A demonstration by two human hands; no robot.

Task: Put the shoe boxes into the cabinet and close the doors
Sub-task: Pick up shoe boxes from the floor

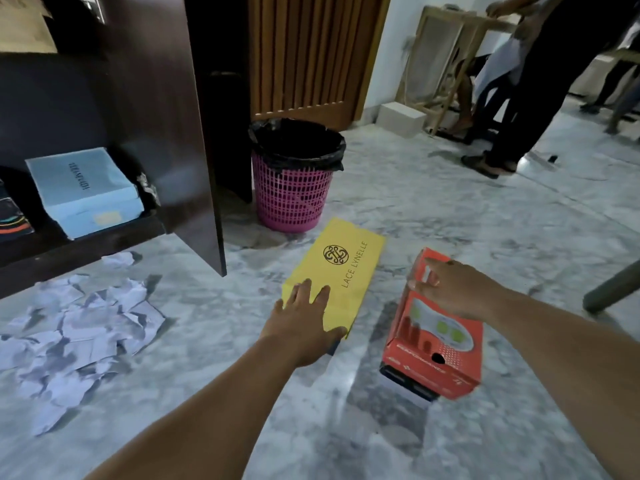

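While both arms are stretched toward the grey marbled floor (pixel 450 209), the pick-up step appears to be in hand: two shoe boxes are being reached for and neither is yet lifted. The left hand (pixel 304 323) is laid flat, fingers spread wide, on the near end of the flat yellow cardboard shoe box (pixel 346 268), whose lid carries a round black emblem and dark lettering; nothing is gripped by it. The right hand (pixel 453 289) is set on top of the taller red-orange cardboard shoe box (pixel 436 351), fingers curled over its far upper edge, though whether a firm hold is had cannot be told. This box is printed with pale shapes and green dots, and it seems to rest on a darker box beneath. The two boxes lie near each other but apart, right of the open dark brown wooden cabinet door (pixel 180 140). Inside the cabinet (pixel 52 98), a pale blue shoe box (pixel 86 192) is already shelved. Next, a secure hold on each box would be needed, then a carry leftward past the door edge to the free shelf space, and the doors remain to be shut.
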